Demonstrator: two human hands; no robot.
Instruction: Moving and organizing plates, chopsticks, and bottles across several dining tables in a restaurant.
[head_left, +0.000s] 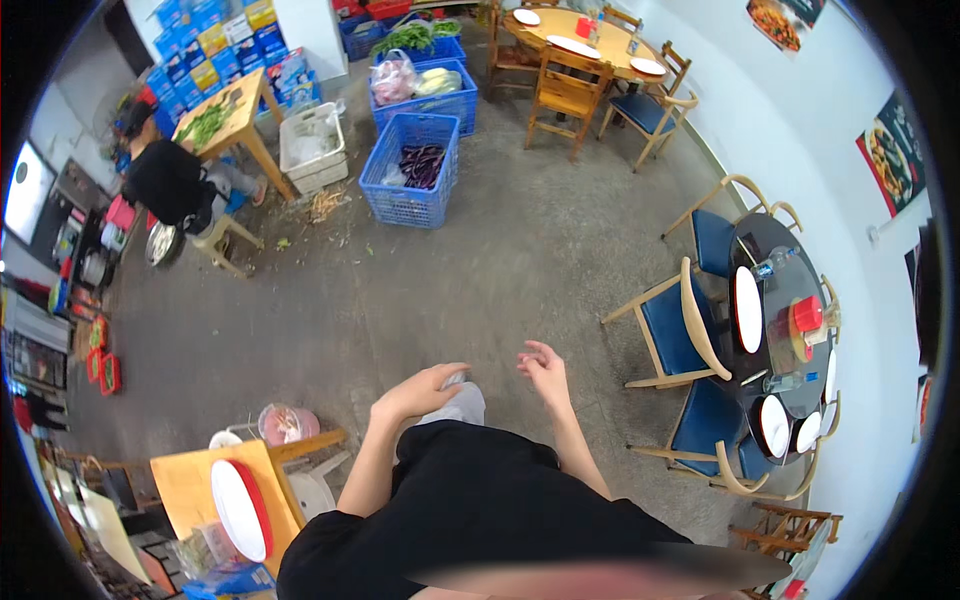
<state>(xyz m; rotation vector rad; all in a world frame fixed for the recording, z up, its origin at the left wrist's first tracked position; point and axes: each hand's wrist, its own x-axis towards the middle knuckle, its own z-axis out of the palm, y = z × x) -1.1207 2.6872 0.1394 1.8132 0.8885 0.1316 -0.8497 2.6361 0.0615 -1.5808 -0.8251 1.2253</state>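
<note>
My left hand (424, 390) hangs in front of my body, above a grey trouser leg (461, 405), its fingers stretched forward and nothing visible in it. The palm is turned away from view. To the right, my right hand (547, 375) is raised over the concrete floor (495, 300) with its fingers loosely bent and apart, holding nothing. Both hands are clear of any furniture. Ahead stands a blue plastic crate (409, 202) with dark purple eggplants (421, 165) inside.
At right, blue-seated chairs (671, 337) surround a dark round table (780, 337) with plates and bottles. A wooden table (180, 480) at lower left bears stacked oval plates (240, 510). A person (169, 180) sits at far left, near a white crate (315, 176) and floor scraps (326, 204).
</note>
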